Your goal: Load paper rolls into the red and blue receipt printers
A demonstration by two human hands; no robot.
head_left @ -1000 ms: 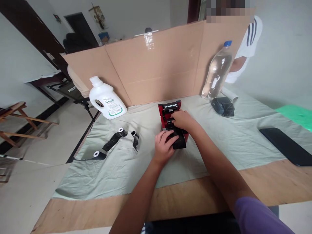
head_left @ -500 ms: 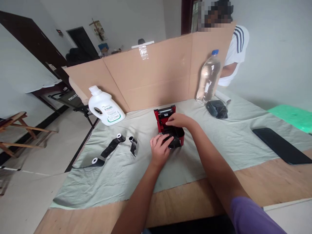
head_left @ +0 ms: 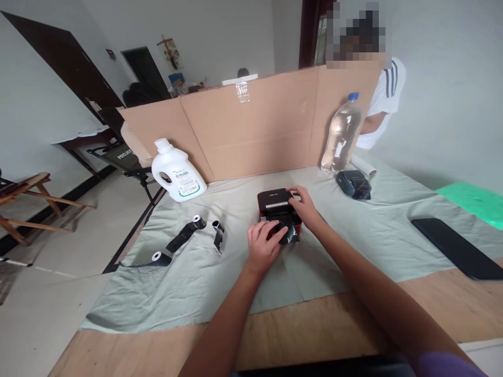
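Observation:
A small red and black printer sits on the cloth in front of me, its dark lid tilted down over the body but not fully closed. From its front hangs a glossy black strip. My left hand holds the strip at the front left, thumb and fingers on it. With bent fingers, my right hand grips the lid's right edge. The inside of the printer is mostly hidden. To the left lie a black roll with its strip unrolled, another black roll and a short black curl.
A white jug and a clear bottle with a blue cap stand before a cardboard screen. Right of the bottle's base lies a dark device. A black phone-like slab lies far right. Behind the screen is another person.
The printer's lid, upright before, has swung down toward me. My right hand has moved from inside the lid to its right edge. The left hand remains at the strip; the view has shifted slightly.

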